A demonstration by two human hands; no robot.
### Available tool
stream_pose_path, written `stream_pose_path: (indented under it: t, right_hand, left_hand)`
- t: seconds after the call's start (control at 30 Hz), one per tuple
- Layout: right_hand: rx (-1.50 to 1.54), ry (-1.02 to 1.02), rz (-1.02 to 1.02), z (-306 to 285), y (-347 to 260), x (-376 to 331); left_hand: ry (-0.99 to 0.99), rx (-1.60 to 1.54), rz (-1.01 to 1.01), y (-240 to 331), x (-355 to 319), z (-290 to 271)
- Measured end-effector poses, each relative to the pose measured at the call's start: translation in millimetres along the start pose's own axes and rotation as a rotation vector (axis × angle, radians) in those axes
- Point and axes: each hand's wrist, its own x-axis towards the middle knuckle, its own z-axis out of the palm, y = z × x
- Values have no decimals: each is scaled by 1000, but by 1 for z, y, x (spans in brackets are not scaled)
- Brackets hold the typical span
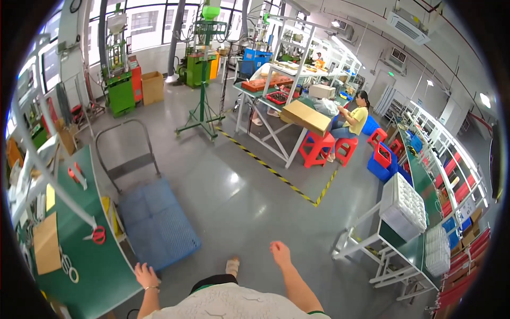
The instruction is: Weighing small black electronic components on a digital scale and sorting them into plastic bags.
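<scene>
My left hand (146, 276) is at the right edge of the green-topped worktable (106, 260), its fingers apart and nothing in them. It looks to be touching the table edge, though contact is hard to make out. My right hand (280, 254) hangs over the grey floor with its fingers loosely curled, and no object shows in it. On the worktable lie red-handled scissors (98, 235), white-handled scissors (69, 269), a brown cardboard piece (47, 244) and a red-handled tool (78, 174). A blue platform trolley (159, 226) with a grey handle stands just beyond my left hand.
Yellow-black tape (271, 168) marks the floor ahead. A person in a yellow top (357, 118) sits at a bench with a cardboard box (306, 117) and red stools (317, 149). To the right, white trays (402, 204) are stacked on a bench. A green stand (202, 114) rises ahead.
</scene>
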Motion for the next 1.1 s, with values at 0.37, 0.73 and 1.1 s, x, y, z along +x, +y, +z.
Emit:
stream_pose_path:
  t: [0.37, 0.73, 1.1]
  right_hand:
    - [-1379, -780, 209, -136, 237, 88]
    - [-888, -622, 717, -90, 193, 390]
    - [-545, -340, 6, 82, -26, 800]
  left_hand:
    - [-707, -398, 832, 473, 166, 72]
    - [-1409, 157, 445, 412, 280, 276]
    - [-703, -179, -239, 416, 342, 277]
